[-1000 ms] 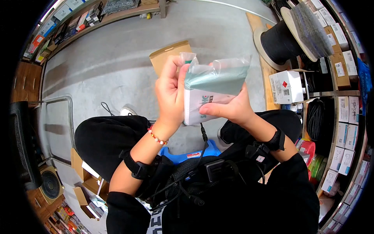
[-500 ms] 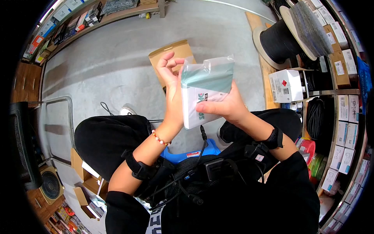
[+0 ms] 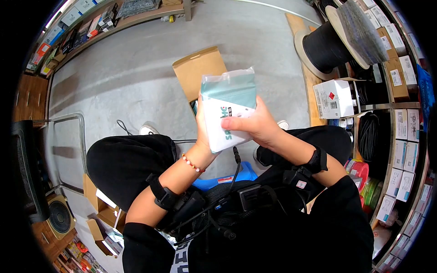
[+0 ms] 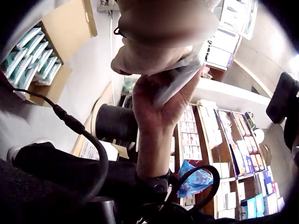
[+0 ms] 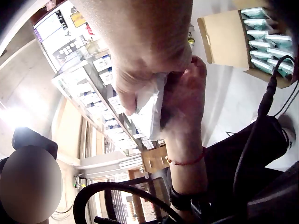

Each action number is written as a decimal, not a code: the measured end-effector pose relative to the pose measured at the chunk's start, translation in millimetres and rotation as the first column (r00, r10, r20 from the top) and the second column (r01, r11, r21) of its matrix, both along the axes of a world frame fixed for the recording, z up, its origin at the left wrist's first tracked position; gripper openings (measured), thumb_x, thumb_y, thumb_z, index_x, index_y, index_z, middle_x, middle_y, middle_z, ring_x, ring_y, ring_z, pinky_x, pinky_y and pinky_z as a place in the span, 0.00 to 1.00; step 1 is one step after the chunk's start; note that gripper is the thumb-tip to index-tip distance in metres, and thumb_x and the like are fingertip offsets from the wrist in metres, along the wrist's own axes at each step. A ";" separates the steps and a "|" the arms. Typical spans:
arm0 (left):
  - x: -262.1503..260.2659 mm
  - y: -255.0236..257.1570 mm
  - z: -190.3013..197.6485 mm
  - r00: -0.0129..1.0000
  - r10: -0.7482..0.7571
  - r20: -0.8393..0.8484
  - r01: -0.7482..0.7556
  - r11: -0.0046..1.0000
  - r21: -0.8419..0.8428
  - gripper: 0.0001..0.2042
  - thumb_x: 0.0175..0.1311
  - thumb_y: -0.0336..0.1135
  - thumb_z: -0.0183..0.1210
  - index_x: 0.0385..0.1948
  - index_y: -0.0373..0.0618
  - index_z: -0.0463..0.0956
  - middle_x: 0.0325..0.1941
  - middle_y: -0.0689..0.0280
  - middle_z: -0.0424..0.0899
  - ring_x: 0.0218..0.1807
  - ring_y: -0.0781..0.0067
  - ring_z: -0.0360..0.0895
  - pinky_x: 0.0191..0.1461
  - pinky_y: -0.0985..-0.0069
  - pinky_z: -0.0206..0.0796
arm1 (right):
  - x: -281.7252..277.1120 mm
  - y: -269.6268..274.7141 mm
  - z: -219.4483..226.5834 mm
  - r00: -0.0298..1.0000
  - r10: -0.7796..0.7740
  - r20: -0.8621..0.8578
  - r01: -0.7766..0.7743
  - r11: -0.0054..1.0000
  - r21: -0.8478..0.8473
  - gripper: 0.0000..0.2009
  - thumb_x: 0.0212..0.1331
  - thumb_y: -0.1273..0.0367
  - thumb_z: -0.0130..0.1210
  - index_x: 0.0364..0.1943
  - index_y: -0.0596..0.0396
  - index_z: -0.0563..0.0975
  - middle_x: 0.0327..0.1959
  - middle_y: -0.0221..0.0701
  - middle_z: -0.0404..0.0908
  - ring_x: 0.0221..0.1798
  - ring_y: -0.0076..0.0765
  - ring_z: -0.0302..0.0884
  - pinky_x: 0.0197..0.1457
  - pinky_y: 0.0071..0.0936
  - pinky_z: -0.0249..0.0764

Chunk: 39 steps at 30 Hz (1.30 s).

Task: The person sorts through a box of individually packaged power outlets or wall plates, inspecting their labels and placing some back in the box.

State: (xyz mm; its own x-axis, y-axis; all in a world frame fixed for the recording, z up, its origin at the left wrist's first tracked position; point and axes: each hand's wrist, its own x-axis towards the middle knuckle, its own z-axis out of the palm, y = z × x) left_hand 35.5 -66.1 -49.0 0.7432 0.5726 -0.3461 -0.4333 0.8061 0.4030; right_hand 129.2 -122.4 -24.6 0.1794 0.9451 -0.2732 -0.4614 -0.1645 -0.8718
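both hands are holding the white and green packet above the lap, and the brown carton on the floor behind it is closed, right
Not quite. The left hand and right hand do hold the packet above the lap, but the carton on the floor is open, not closed. The left wrist view shows its flap up and rows of green and white packets inside.

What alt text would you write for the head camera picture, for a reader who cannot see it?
Seen from above, a seated person holds a white and teal packet in a clear plastic bag between both hands: the right hand grips its front, the left hand is behind it. Below lies an open cardboard box on a grey floor, with stocked shelves alongside.
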 end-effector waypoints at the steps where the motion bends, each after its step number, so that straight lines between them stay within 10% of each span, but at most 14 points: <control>1: 0.8 -0.4 -4.5 0.999 -0.006 0.032 0.007 0.999 -0.035 0.27 0.59 0.58 0.34 0.46 0.44 0.65 0.43 0.58 0.73 0.44 0.62 0.72 0.48 0.67 0.65 | -0.5 0.0 -0.3 1.000 0.003 -0.017 -0.003 1.000 -0.004 0.28 0.33 0.70 0.67 0.44 0.59 0.67 0.38 0.32 0.74 0.40 0.27 0.72 0.44 0.24 0.69; 3: 5.3 3.1 -22.0 0.965 -0.016 0.261 0.064 0.982 -0.177 0.27 0.59 0.58 0.35 0.47 0.44 0.65 0.44 0.58 0.73 0.44 0.62 0.72 0.48 0.67 0.65 | -0.7 0.2 -0.8 0.998 0.010 -0.056 -0.011 1.000 -0.017 0.27 0.35 0.70 0.66 0.43 0.60 0.67 0.38 0.33 0.74 0.40 0.27 0.72 0.44 0.25 0.70; 6: -1.2 -2.9 -4.5 0.997 -0.012 -0.075 0.013 1.000 0.015 0.25 0.60 0.55 0.34 0.46 0.43 0.65 0.43 0.59 0.73 0.44 0.63 0.72 0.47 0.69 0.66 | 0.2 0.9 -0.5 0.992 0.011 -0.127 -0.018 0.999 -0.051 0.25 0.36 0.71 0.65 0.43 0.60 0.68 0.38 0.33 0.74 0.40 0.28 0.73 0.43 0.25 0.71; 11: 3.8 6.2 -8.1 0.990 -0.048 -0.131 0.043 0.998 -0.042 0.18 0.62 0.46 0.36 0.42 0.43 0.66 0.39 0.62 0.74 0.40 0.68 0.73 0.43 0.73 0.67 | 5.4 4.0 -2.4 0.980 -0.035 -0.194 0.015 0.995 -0.100 0.23 0.38 0.71 0.64 0.42 0.60 0.68 0.37 0.33 0.75 0.39 0.28 0.73 0.41 0.25 0.72; 21: 0.3 39.3 28.2 0.882 0.193 -0.430 0.024 0.893 0.449 0.22 0.57 0.55 0.45 0.36 0.43 0.71 0.32 0.69 0.75 0.32 0.82 0.70 0.32 0.84 0.61 | 27.6 10.1 2.4 0.861 -0.098 0.499 0.068 0.995 0.079 0.31 0.30 0.69 0.68 0.44 0.61 0.67 0.39 0.35 0.75 0.40 0.27 0.74 0.43 0.24 0.71; 27: -3.1 37.7 35.9 0.943 0.136 -0.305 0.097 0.762 0.640 0.16 0.55 0.44 0.55 0.37 0.40 0.73 0.30 0.71 0.76 0.30 0.87 0.70 0.33 0.87 0.61 | 29.7 9.9 6.8 0.849 -0.171 0.501 0.123 0.984 0.128 0.32 0.28 0.69 0.69 0.44 0.61 0.67 0.38 0.35 0.75 0.40 0.28 0.74 0.44 0.25 0.71; 39: -5.7 40.6 31.7 0.947 0.097 -0.305 0.075 0.858 0.508 0.10 0.53 0.38 0.58 0.27 0.40 0.78 0.25 0.73 0.76 0.27 0.89 0.67 0.30 0.89 0.57 | 30.0 8.3 9.7 0.878 -0.112 0.466 0.048 0.988 0.146 0.28 0.33 0.73 0.67 0.44 0.59 0.67 0.39 0.32 0.74 0.42 0.27 0.72 0.46 0.25 0.70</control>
State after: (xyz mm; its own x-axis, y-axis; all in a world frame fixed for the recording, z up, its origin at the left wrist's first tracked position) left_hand 29.8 -25.5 -17.3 0.6395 0.7383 -0.2145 -0.2243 0.4461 0.8664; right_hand 159.2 -114.1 -14.9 0.3330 0.9428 -0.0166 0.0028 -0.0186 -0.9998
